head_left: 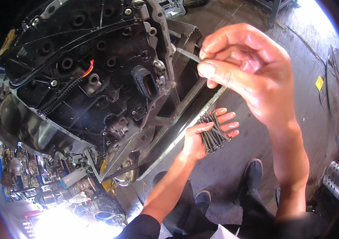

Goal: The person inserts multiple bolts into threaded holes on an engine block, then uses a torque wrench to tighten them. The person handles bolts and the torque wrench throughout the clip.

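Note:
My left hand [195,142] is palm up with a bunch of long dark bolts [214,133] lying across it, the thumb pressed over them and the fingertips showing beyond. Higher up, my right hand [249,65] pinches a slim grey bolt [188,55] between thumb and fingers. That bolt points left toward the metal rim of a large transmission unit [109,75]; whether it touches the rim I cannot tell. A black round connector [143,81] and a sleeved cable with red and orange wires [66,95] sit on the unit's black inner face.
A metal stand [169,131] carries the unit. Many loose metal parts [46,175] are piled at the lower left. Perforated metal cylinders [334,179] lie at the right, near a dark cable [328,95] with a yellow tag [319,83]. My shoes [253,171] are on the floor below.

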Motion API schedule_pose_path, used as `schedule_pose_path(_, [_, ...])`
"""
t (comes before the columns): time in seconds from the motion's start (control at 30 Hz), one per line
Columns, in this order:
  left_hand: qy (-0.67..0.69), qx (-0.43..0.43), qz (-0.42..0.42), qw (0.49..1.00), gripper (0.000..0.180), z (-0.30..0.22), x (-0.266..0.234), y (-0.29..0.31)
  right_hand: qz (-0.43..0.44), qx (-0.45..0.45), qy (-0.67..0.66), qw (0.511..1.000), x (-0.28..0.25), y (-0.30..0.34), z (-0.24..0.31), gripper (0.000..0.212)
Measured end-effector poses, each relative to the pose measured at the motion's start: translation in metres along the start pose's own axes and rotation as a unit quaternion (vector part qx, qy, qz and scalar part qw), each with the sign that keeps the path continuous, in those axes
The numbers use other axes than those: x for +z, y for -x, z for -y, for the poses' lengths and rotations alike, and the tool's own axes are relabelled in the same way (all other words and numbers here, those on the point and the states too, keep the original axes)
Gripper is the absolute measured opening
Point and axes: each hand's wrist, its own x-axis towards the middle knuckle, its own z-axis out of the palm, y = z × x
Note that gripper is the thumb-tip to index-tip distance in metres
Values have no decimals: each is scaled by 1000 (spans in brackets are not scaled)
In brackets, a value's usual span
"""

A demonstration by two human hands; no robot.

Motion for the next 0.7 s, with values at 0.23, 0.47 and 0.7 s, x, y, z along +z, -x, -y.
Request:
schedule_pose_path(0.23, [2, -8, -3, 1000, 66, -3, -3, 3, 24, -118, -101, 988, 9, -5, -12, 27])
schedule_pose_path(0.47, [-12, 15, 6, 1000, 65, -4, -1, 5, 12, -102, -107, 989, 3, -16, -22, 22])
schedule_pose_path(0.7, [2, 17, 13, 1000, 66, -5, -5, 4, -6, -68, -97, 993, 11, -26, -35, 18])
